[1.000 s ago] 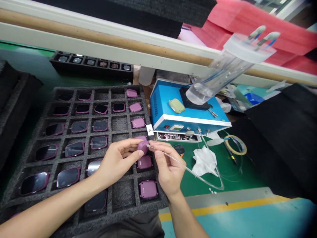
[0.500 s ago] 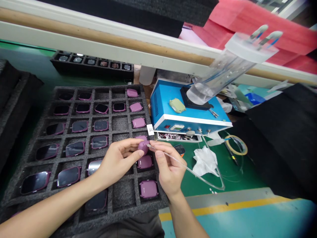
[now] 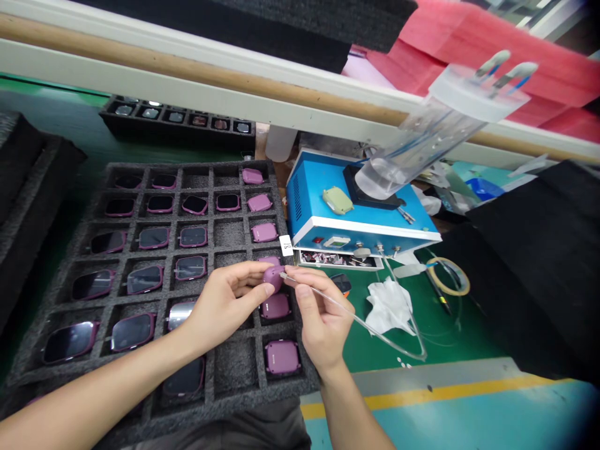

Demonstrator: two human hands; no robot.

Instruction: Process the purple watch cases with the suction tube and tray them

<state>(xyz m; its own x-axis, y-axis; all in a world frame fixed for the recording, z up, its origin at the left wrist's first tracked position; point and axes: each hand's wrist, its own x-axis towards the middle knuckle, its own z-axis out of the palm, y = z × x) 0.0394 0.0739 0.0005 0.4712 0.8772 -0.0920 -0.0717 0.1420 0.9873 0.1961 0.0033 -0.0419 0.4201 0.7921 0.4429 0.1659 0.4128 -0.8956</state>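
The left hand (image 3: 229,301) is pinched nearly closed, thumb and fingertips gripping a purple watch case (image 3: 272,279) just beyond the thumb tip. The right hand (image 3: 327,320) is curled, its thumb and fingers closed around a thin clear tube (image 3: 323,295) near the end, with the pale tip pointing left at the case's edge; whether tip and case touch is too small to tell.

Compared with the half-second-earlier picture, both hands keep the same pose and grip, and the tip is at the same edge of the case. Only the view has drifted slightly, so the surroundings sit a little farther right.

Below and left of the left hand spreads a dark foam tray (image 3: 235,365), with dark-screened watches (image 3: 144,279) left of that hand. Beyond the right hand stands a blue machine (image 3: 309,187), a light green case (image 3: 337,200) on its top. Right of the right hand, a crumpled white tissue (image 3: 388,307) lies on the green desk (image 3: 363,349), the tube looping past it.
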